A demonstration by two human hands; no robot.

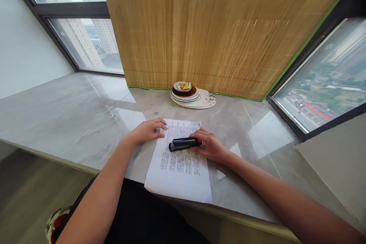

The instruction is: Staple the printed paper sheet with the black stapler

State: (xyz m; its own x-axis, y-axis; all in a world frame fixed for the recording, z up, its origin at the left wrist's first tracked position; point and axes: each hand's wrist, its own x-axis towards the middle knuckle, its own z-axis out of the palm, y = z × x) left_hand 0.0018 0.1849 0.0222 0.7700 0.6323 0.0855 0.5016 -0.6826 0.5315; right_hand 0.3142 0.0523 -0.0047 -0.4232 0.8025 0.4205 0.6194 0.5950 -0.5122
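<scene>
Printed paper (183, 183) lies on the grey marble-look sill, its near edge reaching the sill's front edge. Over the middle of the sheet is a black stapler (183, 143), lying crosswise with its free end to the left. My right hand (208, 145) is wrapped round the stapler's right end, where a bit of red shows. My left hand (147, 130) rests at the paper's upper left edge, fingers apart, fingertips on the sheet and nothing held.
Behind the paper, stacked plates (185, 97) and a small dish with something yellow sit on a pale oval mat (207, 99). A bamboo blind (185, 26) hangs behind them, with windows on both sides. The sill's front edge (246, 217) runs close to my lap.
</scene>
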